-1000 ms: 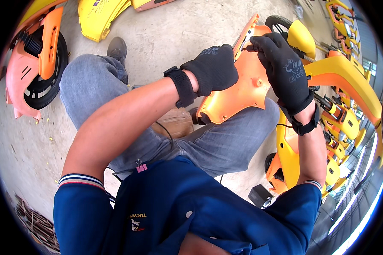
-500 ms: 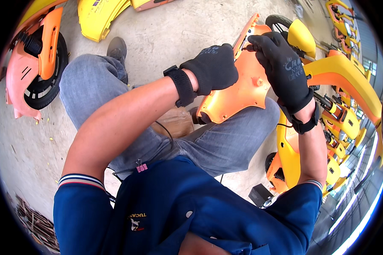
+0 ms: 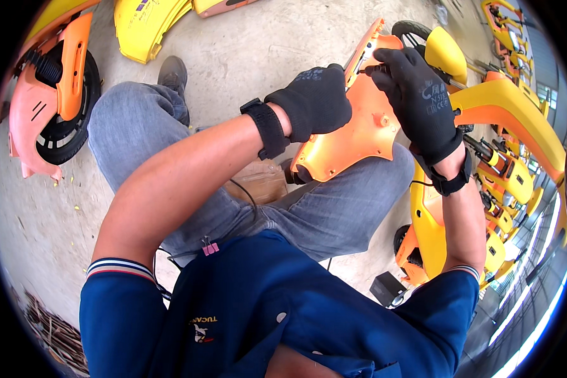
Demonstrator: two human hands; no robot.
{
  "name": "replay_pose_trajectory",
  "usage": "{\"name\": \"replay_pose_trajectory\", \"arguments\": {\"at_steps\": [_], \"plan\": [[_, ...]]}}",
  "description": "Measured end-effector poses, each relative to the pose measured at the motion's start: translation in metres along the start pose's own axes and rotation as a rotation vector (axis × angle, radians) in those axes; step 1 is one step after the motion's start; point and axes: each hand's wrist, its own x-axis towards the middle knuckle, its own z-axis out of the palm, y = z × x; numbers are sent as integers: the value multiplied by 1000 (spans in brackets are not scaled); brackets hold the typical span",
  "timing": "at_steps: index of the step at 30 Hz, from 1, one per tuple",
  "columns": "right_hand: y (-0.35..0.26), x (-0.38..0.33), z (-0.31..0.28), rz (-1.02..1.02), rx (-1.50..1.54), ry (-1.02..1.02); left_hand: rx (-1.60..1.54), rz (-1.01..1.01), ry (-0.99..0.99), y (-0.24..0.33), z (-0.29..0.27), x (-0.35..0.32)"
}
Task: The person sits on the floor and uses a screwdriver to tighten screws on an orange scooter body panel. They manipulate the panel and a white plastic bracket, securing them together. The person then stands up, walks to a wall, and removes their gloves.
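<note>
An orange molded plastic panel (image 3: 358, 123), shaped like a scooter body cover, rests tilted on my right thigh with its hollow side up. My left hand (image 3: 315, 104), in a black glove, is closed around the panel's left edge. On the far right side of the panel, my black-gloved right hand (image 3: 419, 104) has its thumb and fingers pinched together over the inner face. A small dark thing shows at those fingertips; it is too small to name. Along the panel's upper left edge runs a slot with pale parts.
A pink and orange scooter front with a wheel (image 3: 82, 107) stands at left. A yellow panel (image 3: 148, 28) lies far ahead. Yellow-orange scooters (image 3: 516, 110) crowd the right side. A brown box (image 3: 261, 181) sits between my legs; a black box (image 3: 387, 288) is at lower right.
The right fingers have shifted slightly over the panel, and the pinch looks a little different. The left hand and the panel stay nearly in place.
</note>
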Motion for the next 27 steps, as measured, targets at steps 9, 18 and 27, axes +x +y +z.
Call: {"name": "replay_pose_trajectory", "arguments": {"at_steps": [9,18,27], "plan": [[-2,-2,-6,-19,-67,-51,-2,11,16,0,2,-3],[-5,-1,-2,57,-15,5,-9,5,-3,1,-1,-1],[0,0,-4,-50,-13,-24,-29,7,17,-4,3,-1]]}}
